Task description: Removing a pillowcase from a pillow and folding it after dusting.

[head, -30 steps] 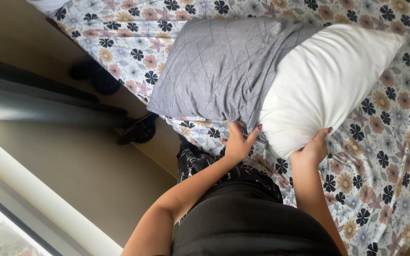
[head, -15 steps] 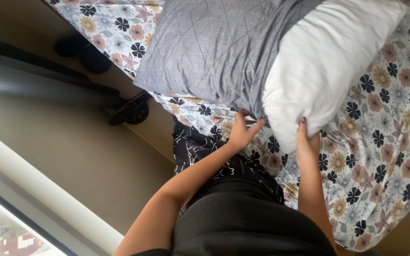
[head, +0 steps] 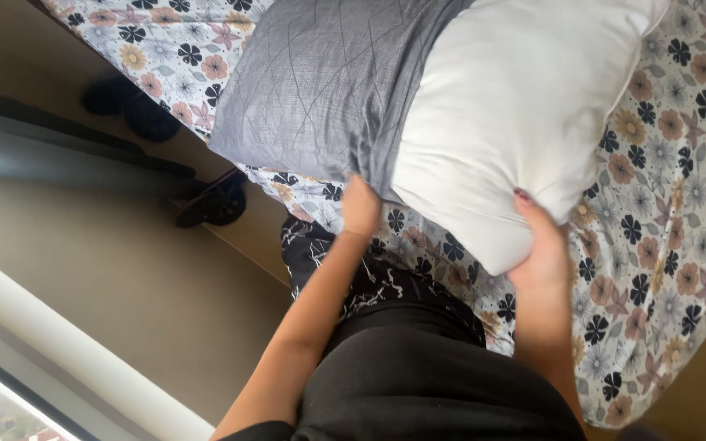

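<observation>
A white pillow (head: 525,114) lies on a bed covered by a flowered sheet (head: 663,204). A grey quilted pillowcase (head: 328,82) covers the pillow's left half. My left hand (head: 361,204) grips the open edge of the grey pillowcase at its lower side. My right hand (head: 542,245) clasps the bare lower corner of the white pillow, fingers curled up around it. Both arms reach out from my dark-clothed body at the bottom of the view.
The bed's edge runs diagonally past my legs. Dark shoes (head: 128,106) and another dark pair (head: 214,204) sit on the tan floor left of the bed. A dark rail (head: 34,147) and a pale window frame (head: 59,343) lie along the left side.
The pillow and both hands sit closer and larger in view. My hands have tightened on the pillowcase edge and pillow corner, and the grey case covers slightly more of the pillow.
</observation>
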